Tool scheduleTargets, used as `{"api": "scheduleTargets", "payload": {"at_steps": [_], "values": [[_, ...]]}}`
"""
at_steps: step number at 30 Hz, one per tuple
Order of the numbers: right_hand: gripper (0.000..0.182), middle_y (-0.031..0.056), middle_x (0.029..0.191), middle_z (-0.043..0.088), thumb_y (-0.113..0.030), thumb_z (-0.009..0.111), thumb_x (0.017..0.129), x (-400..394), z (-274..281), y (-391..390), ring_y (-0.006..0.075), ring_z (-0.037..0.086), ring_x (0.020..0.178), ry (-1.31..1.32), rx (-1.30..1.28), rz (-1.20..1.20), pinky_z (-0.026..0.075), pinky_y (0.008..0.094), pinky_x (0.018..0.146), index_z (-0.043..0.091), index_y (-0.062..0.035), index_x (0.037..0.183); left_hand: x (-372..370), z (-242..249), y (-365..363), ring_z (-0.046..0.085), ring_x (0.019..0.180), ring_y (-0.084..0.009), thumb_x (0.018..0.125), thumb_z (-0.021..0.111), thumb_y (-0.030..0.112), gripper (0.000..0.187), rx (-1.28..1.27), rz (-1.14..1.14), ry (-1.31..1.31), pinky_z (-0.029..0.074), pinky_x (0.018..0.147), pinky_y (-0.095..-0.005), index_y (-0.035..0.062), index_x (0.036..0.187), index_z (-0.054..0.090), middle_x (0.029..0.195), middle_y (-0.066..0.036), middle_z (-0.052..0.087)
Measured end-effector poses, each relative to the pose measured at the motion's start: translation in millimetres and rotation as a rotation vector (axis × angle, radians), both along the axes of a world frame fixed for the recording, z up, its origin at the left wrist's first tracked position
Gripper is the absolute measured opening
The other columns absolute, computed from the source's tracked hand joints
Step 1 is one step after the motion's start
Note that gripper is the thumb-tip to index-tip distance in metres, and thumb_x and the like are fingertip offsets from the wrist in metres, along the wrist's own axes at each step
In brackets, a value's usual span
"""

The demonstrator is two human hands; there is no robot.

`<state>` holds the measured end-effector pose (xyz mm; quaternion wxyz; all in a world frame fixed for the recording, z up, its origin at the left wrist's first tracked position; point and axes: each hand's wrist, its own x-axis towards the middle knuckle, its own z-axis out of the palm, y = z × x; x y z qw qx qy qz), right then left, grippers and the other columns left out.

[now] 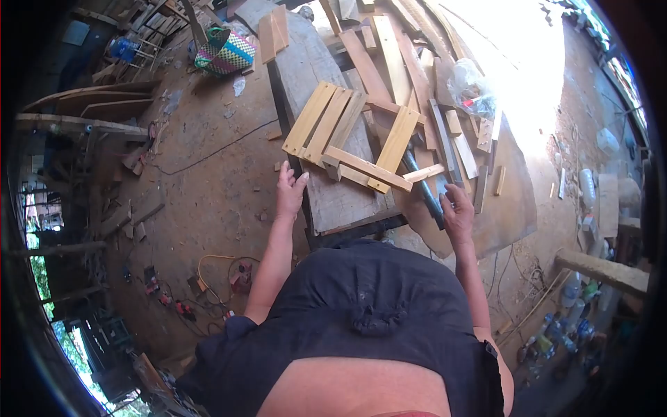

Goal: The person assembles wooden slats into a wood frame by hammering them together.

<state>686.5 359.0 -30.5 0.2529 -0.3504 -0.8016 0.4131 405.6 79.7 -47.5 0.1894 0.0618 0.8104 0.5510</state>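
A small slatted wooden frame (353, 161), like a little stool or chair, lies on the grey plank bench (340, 208). It has three slats on its left and one on its right, joined by rails. My left hand (290, 191) is just below the frame's left corner, fingers apart and holding nothing. To the right of the frame, my right hand (458, 212) has its fingers loosely bent and apart, near the ends of some wood strips. Between that hand and the frame lies a dark green tube-like thing (424, 184).
Boards and offcuts (406, 62) cover the far and right side of the work area. A clear plastic bag (472, 87) rests among them. A woven basket (226, 52) stands on the floor at the far left. Tools and cords (208, 278) lie lower left, bottles (566, 326) lower right.
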Motion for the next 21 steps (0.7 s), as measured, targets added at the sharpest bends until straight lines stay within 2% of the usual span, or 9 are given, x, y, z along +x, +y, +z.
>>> {"api": "scheduleTargets", "payload": {"at_steps": [4,7,9,10,11,12,14,18,21], "values": [[0.027,0.0100,0.082,0.057,-0.003,0.062,0.076,-28.2,25.1,7.4,0.0204,0.058,0.073,0.014,-0.003,0.111,0.047,0.0304,0.069,0.060,-0.0029,0.103,5.3,19.2,4.8,0.042,0.122,-0.0285,0.083,0.063,0.038,0.081,0.059,-0.002,-0.215,0.038,0.092,-0.0444,0.0056,0.144,0.020,0.137,-0.018,0.040],[0.026,0.0084,0.084,0.060,-0.005,0.061,0.081,-41.5,23.6,13.7,0.0168,0.059,0.074,-0.023,0.062,0.214,0.047,0.0288,0.069,0.059,-0.0018,0.107,-2.9,29.5,11.9,0.045,0.115,-0.0268,0.082,0.064,0.039,0.082,0.149,0.109,-0.332,0.041,0.086,-0.0427,0.0062,0.144,0.021,0.132,-0.016,0.043],[0.024,0.0058,0.087,0.062,-0.009,0.059,0.087,-50.7,23.6,11.3,0.0119,0.058,0.076,0.109,-0.252,0.217,0.047,0.0272,0.069,0.058,0.0005,0.109,-18.0,16.7,14.4,0.048,0.106,-0.0239,0.081,0.065,0.043,0.079,0.170,0.191,-0.330,0.044,0.079,-0.0382,0.0086,0.142,0.028,0.126,-0.012,0.048],[0.026,0.0051,0.090,0.062,-0.011,0.056,0.090,-55.5,32.6,8.7,0.0090,0.056,0.078,0.149,-0.434,0.230,0.046,0.0252,0.069,0.057,0.0023,0.112,-25.2,11.6,16.7,0.048,0.100,-0.0201,0.080,0.065,0.046,0.073,0.174,0.201,-0.303,0.043,0.075,-0.0351,0.0093,0.136,0.037,0.118,-0.009,0.051],[0.026,0.0051,0.090,0.062,-0.011,0.056,0.090,-63.5,37.5,5.3,0.0090,0.056,0.078,0.146,-0.427,0.249,0.046,0.0252,0.069,0.057,0.0023,0.112,-30.4,6.7,16.0,0.049,0.094,-0.0163,0.079,0.065,0.049,0.068,0.176,0.209,-0.277,0.043,0.070,-0.0319,0.0100,0.130,0.045,0.110,-0.006,0.055],[0.027,0.0056,0.091,0.063,-0.011,0.056,0.090,-69.1,41.0,3.1,0.0091,0.056,0.078,0.129,-0.528,0.239,0.046,0.0246,0.070,0.057,0.0023,0.113,-32.4,10.5,16.2,0.049,0.094,-0.0163,0.079,0.065,0.049,0.068,0.185,0.219,-0.277,0.043,0.070,-0.0319,0.0100,0.130,0.045,0.110,-0.006,0.055],[0.031,0.0070,0.096,0.063,-0.013,0.056,0.090,-77.6,42.3,4.0,0.0097,0.057,0.079,0.060,-0.626,0.247,0.047,0.0231,0.072,0.055,0.0020,0.117,-36.5,17.4,24.3,0.049,0.082,-0.0112,0.076,0.066,0.054,0.053,0.183,0.170,-0.283,0.039,0.063,-0.0275,0.0138,0.109,0.057,0.093,0.001,0.057],[0.036,0.0076,0.102,0.063,-0.015,0.059,0.089,-96.9,32.3,-0.2,0.0095,0.058,0.078,0.092,-0.732,0.246,0.047,0.0229,0.070,0.054,0.0004,0.121,-58.3,-3.2,27.7,0.049,0.070,-0.0101,0.073,0.068,0.056,0.043,0.181,0.285,-0.414,0.037,0.057,-0.0277,0.0175,0.091,0.059,0.080,0.005,0.055],[0.040,0.0058,0.098,0.062,-0.016,0.061,0.087,-107.9,29.8,-2.4,0.0084,0.057,0.076,-0.011,-0.750,0.241,0.047,0.0223,0.069,0.053,-0.0013,0.123,-68.4,-13.8,32.8,0.049,0.067,-0.0097,0.073,0.070,0.053,0.042,0.184,0.338,-0.459,0.035,0.055,-0.0272,0.0174,0.091,0.059,0.078,0.005,0.056]]}}
